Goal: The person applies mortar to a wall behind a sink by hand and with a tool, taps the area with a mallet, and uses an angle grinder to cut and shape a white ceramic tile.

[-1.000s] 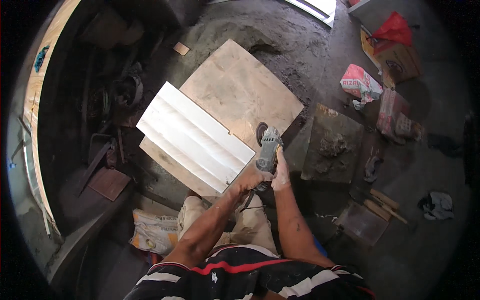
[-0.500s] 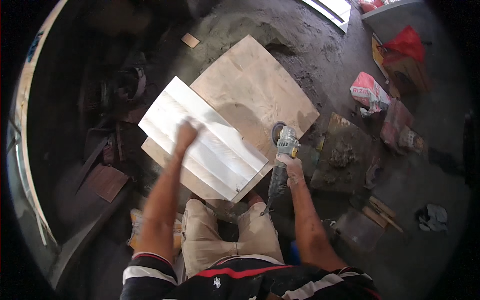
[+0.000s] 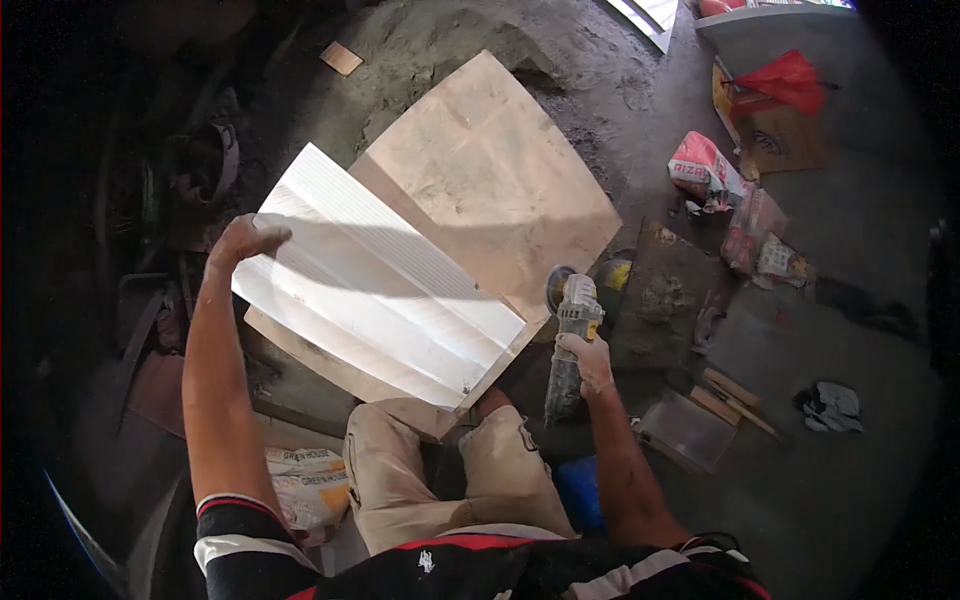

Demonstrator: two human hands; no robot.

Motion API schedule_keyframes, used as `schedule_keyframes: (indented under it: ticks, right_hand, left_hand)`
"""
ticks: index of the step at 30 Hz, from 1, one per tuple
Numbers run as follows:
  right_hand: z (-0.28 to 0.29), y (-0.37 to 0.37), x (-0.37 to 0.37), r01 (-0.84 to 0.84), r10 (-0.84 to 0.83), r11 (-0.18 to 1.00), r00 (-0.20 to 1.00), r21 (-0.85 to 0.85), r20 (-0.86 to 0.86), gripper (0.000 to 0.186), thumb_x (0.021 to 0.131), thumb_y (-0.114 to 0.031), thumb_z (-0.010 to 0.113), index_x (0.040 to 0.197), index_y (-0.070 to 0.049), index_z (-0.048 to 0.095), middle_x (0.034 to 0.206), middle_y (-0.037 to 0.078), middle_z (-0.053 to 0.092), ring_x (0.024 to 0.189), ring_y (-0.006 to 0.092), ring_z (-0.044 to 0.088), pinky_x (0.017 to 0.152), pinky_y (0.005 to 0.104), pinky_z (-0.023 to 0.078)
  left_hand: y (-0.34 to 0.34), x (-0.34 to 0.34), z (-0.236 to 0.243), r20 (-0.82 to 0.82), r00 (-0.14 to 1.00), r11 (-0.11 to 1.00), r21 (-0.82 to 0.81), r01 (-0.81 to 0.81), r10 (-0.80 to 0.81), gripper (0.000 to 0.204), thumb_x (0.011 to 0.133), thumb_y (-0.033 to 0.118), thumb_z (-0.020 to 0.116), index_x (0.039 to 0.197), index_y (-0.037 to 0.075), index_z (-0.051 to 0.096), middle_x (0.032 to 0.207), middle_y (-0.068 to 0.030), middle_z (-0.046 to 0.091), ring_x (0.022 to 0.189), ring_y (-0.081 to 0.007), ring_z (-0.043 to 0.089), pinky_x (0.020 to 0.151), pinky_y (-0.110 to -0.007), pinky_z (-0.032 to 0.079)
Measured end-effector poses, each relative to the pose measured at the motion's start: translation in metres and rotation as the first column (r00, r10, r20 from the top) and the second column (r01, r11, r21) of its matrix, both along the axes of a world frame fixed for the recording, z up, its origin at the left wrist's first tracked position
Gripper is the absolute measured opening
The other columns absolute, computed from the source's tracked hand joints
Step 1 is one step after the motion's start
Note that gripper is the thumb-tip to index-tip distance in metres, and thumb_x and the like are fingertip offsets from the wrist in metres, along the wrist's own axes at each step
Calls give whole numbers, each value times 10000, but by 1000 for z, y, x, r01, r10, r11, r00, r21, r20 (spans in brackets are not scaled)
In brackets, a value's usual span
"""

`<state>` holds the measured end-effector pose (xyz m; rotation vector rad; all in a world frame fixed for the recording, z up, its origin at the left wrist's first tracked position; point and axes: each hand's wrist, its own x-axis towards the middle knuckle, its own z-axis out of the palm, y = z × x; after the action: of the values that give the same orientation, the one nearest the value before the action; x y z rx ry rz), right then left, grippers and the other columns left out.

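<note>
A white ribbed tile or panel lies across a larger dusty beige board, with a shadow over part of it. My left hand grips the white panel at its upper left edge, thumb over the top face. My right hand is closed round the body of a grey, dust-covered angle grinder, held upright beside the right side of the boards, its round disc pointing toward the beige board. The grinder's cord end hangs below my hand.
Red-and-white sacks, a red bag on a cardboard box, a stained slab and wooden-handled tools lie to the right. A printed sack lies by my legs. Dark debris fills the left side.
My left hand left the grinder and moved left and up to the panel's edge. My right hand, still holding the grinder, shifted right and turned it more upright.
</note>
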<state>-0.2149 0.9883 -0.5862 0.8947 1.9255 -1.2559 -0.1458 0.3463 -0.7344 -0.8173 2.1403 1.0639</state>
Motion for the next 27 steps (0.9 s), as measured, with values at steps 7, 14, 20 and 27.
schedule_keyframes:
  ticks: [7,14,20,27]
  right_hand:
    - [53,-19,-8,-27,27,1000,997,-1,-73,348,783,-176,796,1089,-44,694,895,21,678,750,155,642,691,336,524]
    - [83,-8,-51,-299,293,954,921,16,-258,365,764,-171,809,1084,-25,708,965,25,709,793,133,655,717,325,532]
    - [57,10,-96,-437,418,897,887,-67,-196,354,727,-184,812,1027,-8,743,909,41,727,789,150,689,699,335,545]
    - [46,-19,-125,-830,851,524,519,193,-79,538,658,-370,790,1079,-39,747,1033,216,754,994,335,729,882,397,557]
  left_hand:
    - [49,2,214,-240,971,898,428,99,8,648,822,506,820,1163,-40,749,994,-113,772,936,-198,689,873,-324,527]
    - [118,18,396,-264,961,964,223,144,-83,550,899,417,787,1019,-115,713,832,-120,719,799,-153,636,714,-348,523]
    - [177,59,463,-182,975,991,41,-126,131,412,907,274,748,1109,-80,688,908,-106,731,837,-156,658,763,-337,535]
    - [211,93,451,-384,885,946,-79,-314,262,393,899,29,623,1286,-38,613,1047,-91,746,930,-157,690,844,-333,563]
